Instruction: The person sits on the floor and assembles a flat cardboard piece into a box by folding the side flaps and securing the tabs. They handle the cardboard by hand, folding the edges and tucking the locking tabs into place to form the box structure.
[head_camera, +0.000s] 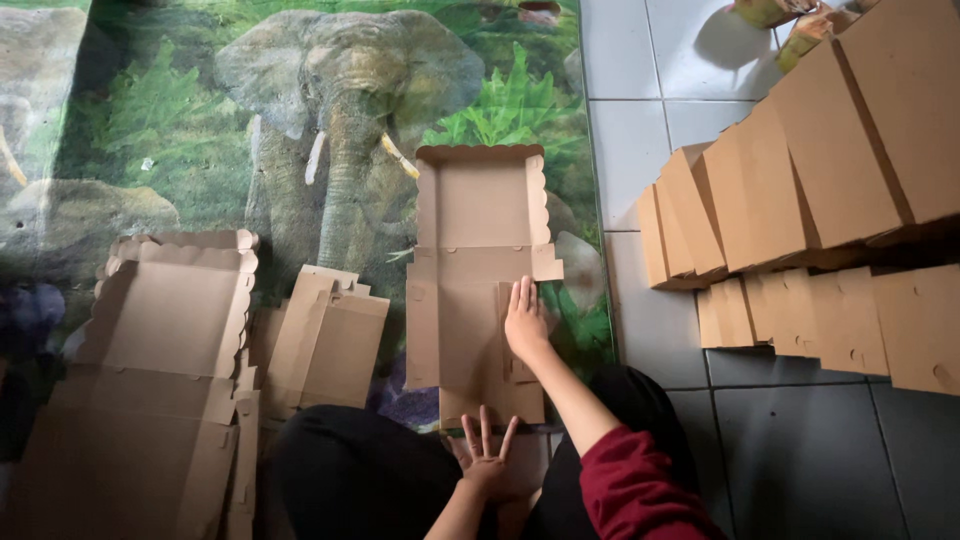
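A flat brown cardboard box blank (470, 270) with a scalloped top edge lies on an elephant-print mat in front of me. My right hand (524, 322) presses flat on its right side flap, fingers together and pointing away. My left hand (485, 450) rests with fingers spread on the blank's near edge, between my knees. Neither hand grips anything.
A stack of unfolded scalloped blanks (160, 370) lies at the left, with smaller folded pieces (330, 340) beside it. At the right, rows of folded cardboard boxes (800, 200) lean on the tiled floor (640, 80). My dark-trousered legs fill the bottom middle.
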